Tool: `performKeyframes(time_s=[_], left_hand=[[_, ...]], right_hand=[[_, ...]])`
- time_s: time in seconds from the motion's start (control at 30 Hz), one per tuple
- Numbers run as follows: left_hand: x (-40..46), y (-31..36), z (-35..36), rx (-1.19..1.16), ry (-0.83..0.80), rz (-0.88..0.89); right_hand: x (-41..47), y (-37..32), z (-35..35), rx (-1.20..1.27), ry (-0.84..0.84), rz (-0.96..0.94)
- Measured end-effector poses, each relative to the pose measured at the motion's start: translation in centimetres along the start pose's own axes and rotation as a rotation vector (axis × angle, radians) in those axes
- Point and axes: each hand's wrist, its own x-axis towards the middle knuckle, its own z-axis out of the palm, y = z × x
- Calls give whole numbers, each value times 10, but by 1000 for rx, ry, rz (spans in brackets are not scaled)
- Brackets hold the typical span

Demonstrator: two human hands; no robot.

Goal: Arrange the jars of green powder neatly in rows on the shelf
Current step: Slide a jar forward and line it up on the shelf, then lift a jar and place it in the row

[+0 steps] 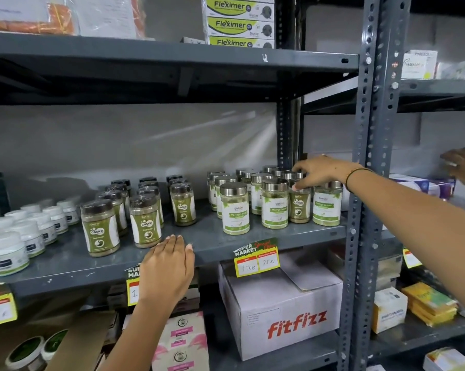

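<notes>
The right hand's fingers (302,180) curl down over the lid of a dark-labelled Gaska jar (299,206) standing among the steel-lidded Moringa jars (275,203) at the right end of the grey metal shelf (266,236). The right hand (323,171) grips it from above. The left hand (168,266) lies flat on the shelf's front edge, fingers together, just before a brown-lidded Gaska jar (145,220). The other Gaska jars (100,227) stand in rows there; white tubs (9,253) sit further left.
</notes>
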Motion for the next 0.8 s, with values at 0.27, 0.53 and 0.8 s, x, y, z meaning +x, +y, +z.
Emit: performKeyframes(time_s=[0.27,0.53,0.8], left_hand=[[1,-2,4,1,21,-5],[2,-3,5,-20,42,-3],[1,-3,5,-19,35,-5]], right_hand=[[11,6,9,142,-56,32],[8,6,-9,273,111,-1],[-6,-29,-73,230,473,-158]])
